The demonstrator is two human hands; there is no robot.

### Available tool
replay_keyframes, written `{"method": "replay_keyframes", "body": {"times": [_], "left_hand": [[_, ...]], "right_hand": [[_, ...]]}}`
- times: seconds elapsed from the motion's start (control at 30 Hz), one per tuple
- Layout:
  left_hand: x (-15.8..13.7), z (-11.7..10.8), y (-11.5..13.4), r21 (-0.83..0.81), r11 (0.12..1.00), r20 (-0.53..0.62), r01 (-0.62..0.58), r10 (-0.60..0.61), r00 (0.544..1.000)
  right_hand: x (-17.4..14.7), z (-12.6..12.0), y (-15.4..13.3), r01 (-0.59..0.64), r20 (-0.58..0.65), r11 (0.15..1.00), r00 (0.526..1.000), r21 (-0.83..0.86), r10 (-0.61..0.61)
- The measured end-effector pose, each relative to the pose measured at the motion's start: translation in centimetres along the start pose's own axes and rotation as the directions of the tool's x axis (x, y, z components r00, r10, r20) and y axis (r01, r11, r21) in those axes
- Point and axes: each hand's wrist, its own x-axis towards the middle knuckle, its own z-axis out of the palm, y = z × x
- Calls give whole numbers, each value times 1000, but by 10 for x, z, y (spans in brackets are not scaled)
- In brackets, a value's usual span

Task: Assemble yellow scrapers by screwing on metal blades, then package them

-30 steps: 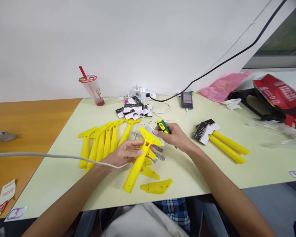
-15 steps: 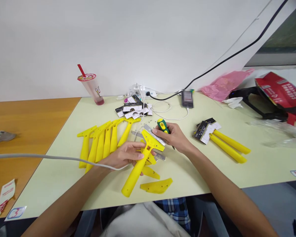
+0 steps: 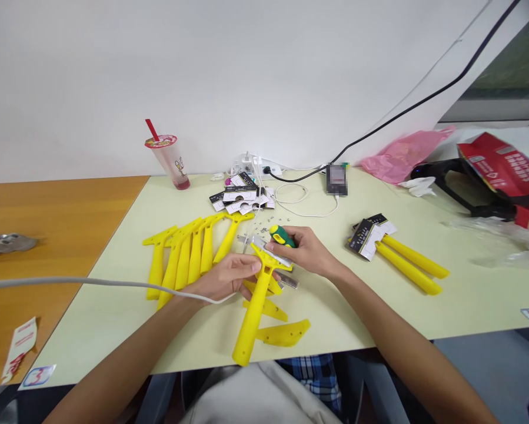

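Observation:
My left hand [image 3: 231, 274] is closed around the neck of a yellow scraper handle [image 3: 253, 318], whose wide head points away from me. Tucked in my right hand [image 3: 307, 250] is a green and yellow screwdriver [image 3: 282, 235]. The same hand's thumb and fingers pinch a metal blade [image 3: 270, 250] laid along the scraper's head. Below the hands lie loose yellow head plates [image 3: 286, 334], one partly covered by the handle. Another metal blade [image 3: 288, 280] shows beneath the scraper head. Small screws [image 3: 264, 229] are scattered just beyond my hands.
A row of yellow scraper handles [image 3: 182, 259] lies at left. Behind it are black-and-white cards [image 3: 242, 194] and a tilted drink cup [image 3: 171, 165]. Two carded scrapers [image 3: 405, 265] lie at right. A grey cable [image 3: 114, 281] crosses over my left forearm.
The blade in my right hand has come to lie along the scraper's head. The handle has swung more upright in view, its end moving right. The screwdriver has shifted slightly left and down.

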Motion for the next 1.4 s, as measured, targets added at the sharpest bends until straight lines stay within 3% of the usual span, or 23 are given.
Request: {"method": "replay_keyframes", "body": {"times": [0.17, 0.33, 0.4, 0.57, 0.7, 0.77, 0.87, 1.0, 1.4], "left_hand": [[6, 0, -5, -50, 999, -102, -18, 12, 995], [7, 4, 0, -133, 988, -288, -78, 36, 957], [7, 5, 4, -168, 978, -363, -121, 52, 930], [8, 1, 10, -214, 948, -512, -237, 98, 853], [8, -2, 9, -244, 927, -532, -283, 116, 839], [8, -1, 9, -266, 919, -541, -292, 108, 834], [6, 0, 12, -312, 904, -568, -293, 70, 820], [4, 0, 16, -336, 902, -554, -270, 43, 831], [5, 1, 9, -382, 881, -428, -280, 100, 898]], "right_hand": [[17, 2, -7, 47, 171, 999, 984, 8, -47], [44, 0, -18, 152, 269, 987, 954, -47, -134], [51, -1, -17, 161, 235, 986, 961, -49, -145], [49, 0, -7, 101, -12, 990, 995, -96, -103], [36, -2, 2, 157, -57, 976, 984, -154, -167], [31, -1, 8, 317, -15, 924, 945, -216, -327], [26, 4, 18, 560, 48, 760, 814, -331, -579], [23, 16, 30, 655, 42, 620, 702, -433, -711], [18, 33, 36, 650, -168, 629, 626, -427, -761]]}}
